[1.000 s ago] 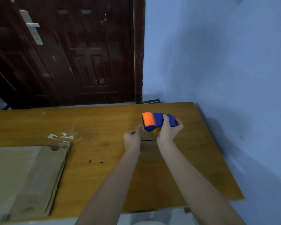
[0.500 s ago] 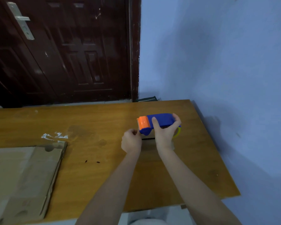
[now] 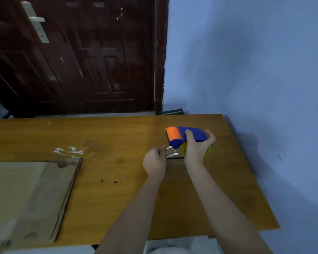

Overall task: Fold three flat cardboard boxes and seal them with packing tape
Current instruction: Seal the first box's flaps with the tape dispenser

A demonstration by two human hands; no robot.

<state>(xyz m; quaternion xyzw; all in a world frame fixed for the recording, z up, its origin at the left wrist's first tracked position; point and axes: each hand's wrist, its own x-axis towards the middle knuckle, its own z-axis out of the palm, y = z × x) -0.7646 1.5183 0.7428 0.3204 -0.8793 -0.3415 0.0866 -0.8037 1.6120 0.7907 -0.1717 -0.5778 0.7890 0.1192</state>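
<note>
Right hand (image 3: pixel 197 147) grips the tape dispenser (image 3: pixel 186 137); left hand (image 3: pixel 154 161) pinches the tape end (image 3: pixel 171 153). I should pull steadily, keeping tape taut.

Bare wooden tabletop (image 3: pixel 106 136) lies open between the stack of flat brown cardboard boxes (image 3: pixel 28 197) at the left and the blue-and-orange tape dispenser (image 3: pixel 189 136) near the right edge, where the blue wall (image 3: pixel 255 70) stands close beside.

Both forearms outstretched, left hand (image 3: pixel 155 162) and right hand (image 3: pixel 197 147) curled.
</note>
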